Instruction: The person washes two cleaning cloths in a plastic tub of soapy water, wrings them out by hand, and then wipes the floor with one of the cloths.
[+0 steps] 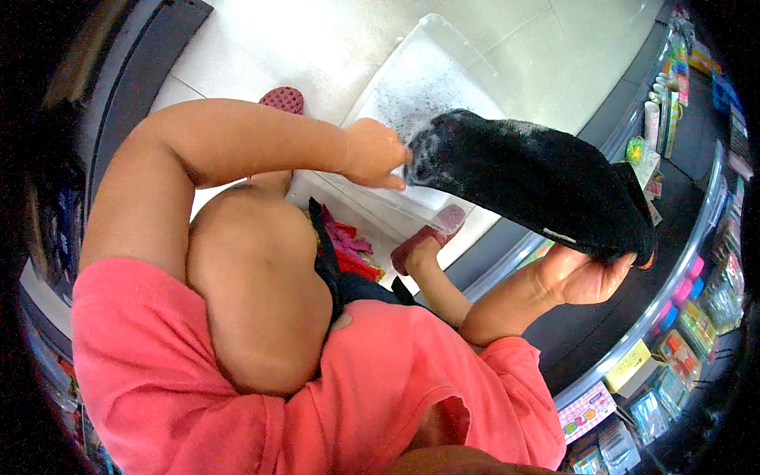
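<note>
A black fabric article (528,172), long and somewhat shoe-shaped, is held up in front of me at a slant. White lather clings to its left end, and a small pale tag shows on its lower edge. My right hand (594,276) grips its lower right end from below, with the fingers partly hidden behind the cloth. My left hand (374,154) is curled at the lathered end, its fingertips against or very near it; whether it pinches the cloth or holds something else is hidden. Behind and below is a clear plastic tub (430,27) of sudsy water on the floor.
A display shelf (617,320) with a clear raised rim curves along the right, holding several small packaged goods (653,404). Dark shelving (148,65) stands at the left. My feet in dark red perforated clogs (282,100) flank the tub, and a bright red-pink item (350,243) lies between my legs.
</note>
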Available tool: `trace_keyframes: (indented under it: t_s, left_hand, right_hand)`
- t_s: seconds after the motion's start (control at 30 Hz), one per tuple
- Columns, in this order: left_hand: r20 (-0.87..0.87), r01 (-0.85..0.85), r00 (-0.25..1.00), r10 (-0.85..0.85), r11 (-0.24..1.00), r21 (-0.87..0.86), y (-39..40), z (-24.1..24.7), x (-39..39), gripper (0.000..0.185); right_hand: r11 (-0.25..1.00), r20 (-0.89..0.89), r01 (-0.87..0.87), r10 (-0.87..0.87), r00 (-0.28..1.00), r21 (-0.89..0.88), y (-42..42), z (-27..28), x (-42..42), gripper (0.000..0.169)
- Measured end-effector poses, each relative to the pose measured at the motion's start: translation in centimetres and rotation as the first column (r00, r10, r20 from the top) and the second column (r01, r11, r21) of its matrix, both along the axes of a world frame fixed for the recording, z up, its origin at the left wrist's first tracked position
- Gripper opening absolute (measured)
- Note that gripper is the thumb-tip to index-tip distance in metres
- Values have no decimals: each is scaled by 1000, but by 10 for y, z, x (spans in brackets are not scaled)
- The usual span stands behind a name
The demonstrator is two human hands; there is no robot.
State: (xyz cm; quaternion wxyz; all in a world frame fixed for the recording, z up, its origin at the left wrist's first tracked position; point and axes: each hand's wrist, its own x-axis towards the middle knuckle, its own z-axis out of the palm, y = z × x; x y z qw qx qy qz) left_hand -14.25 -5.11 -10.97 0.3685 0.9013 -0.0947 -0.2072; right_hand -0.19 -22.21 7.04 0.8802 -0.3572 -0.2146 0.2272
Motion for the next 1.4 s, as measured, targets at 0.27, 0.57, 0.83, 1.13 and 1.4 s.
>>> trace_keyframes:
  t_s: [0.27,0.57,0.83,1.13,1.4]
  left_hand:
    - [548,-355,664,509,860,-368,10,-12,51,98]
    - [-94,-255,964,250,759,-599,8,-13,51,52]
    - [-324,-357,929,181,677,-643,26,-11,44,27]
    - [-261,-179,965,-19,680,-711,30,12,53,21]
    - [-334,-111,932,-137,773,-625,39,38,63,27]
  right_hand:
    - [978,-267,-45,101,958,205,-2,1,-20,58]
    - [999,-134,-37,39,990,21,-18,-21,-6,54]
    - [187,363,363,-36,931,-913,-50,-151,29,41]
    - [239,429,370,664,612,-898,1,-182,-15,110]
    - [288,424,312,622,658,-906,0,-143,-8,67]
